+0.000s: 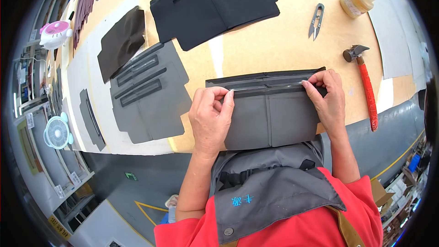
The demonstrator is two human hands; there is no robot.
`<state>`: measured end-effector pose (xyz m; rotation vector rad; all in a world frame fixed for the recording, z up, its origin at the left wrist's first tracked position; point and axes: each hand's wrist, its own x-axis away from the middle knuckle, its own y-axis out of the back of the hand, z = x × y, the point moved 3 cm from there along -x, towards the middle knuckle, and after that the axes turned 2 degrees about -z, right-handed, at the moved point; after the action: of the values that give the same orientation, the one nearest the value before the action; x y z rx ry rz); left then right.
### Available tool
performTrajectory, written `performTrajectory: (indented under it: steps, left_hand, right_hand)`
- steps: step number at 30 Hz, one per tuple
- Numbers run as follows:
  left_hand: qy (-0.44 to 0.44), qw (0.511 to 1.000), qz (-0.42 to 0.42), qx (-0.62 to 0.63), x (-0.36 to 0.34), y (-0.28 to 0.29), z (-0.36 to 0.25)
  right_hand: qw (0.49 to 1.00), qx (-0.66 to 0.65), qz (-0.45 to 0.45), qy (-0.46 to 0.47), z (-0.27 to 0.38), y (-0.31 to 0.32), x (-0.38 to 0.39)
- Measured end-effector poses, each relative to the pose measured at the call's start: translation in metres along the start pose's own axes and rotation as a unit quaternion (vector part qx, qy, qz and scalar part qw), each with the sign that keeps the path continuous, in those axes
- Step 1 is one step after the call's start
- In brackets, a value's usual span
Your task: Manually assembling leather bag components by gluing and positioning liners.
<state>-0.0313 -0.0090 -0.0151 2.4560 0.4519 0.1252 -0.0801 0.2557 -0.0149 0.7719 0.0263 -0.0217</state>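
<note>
A dark grey fabric panel [291, 118] lies in front of me at the table's near edge, with a centre seam and a black folded band along its far side. Across that band runs a thin, pale, shiny strip [267, 86]. My left hand [209, 121] pinches the strip's left end between thumb and forefinger. At the other end, my right hand [330, 98] has its thumb and forefinger closed on the strip, its other fingers curled over the panel's right side. The strip's material cannot be made out.
Right of the panel are a red-handled hammer [366, 84], thread snips [316, 22] and a squeeze bottle [358, 2]. Behind lies a stack of black panels [215, 11]. At left are grey slotted pieces [151, 93], a brown-black piece [120, 41] and two small fans, one pink-and-white [56, 34], one pale blue [58, 132].
</note>
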Motion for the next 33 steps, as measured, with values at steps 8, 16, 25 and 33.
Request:
performTrajectory:
  steps: [8, 16, 25, 33]
  left_hand:
    - [0.032, 0.999, 0.026, -0.019, -0.006, 0.008, 0.002]
    - [0.098, 0.994, 0.054, 0.013, -0.009, 0.009, 0.004]
    - [0.129, 0.988, 0.059, 0.062, -0.011, 0.006, 0.006]
    - [0.115, 0.991, 0.058, 0.044, -0.012, 0.005, 0.01]
  right_hand:
    - [1.0, -0.005, 0.005, 0.023, 0.001, 0.0, -0.003]
    - [1.0, -0.001, 0.025, -0.002, 0.002, 0.001, -0.003]
    - [1.0, 0.024, 0.006, -0.013, 0.001, 0.003, -0.003]
    - [1.0, 0.022, 0.002, 0.009, 0.001, 0.0, -0.003]
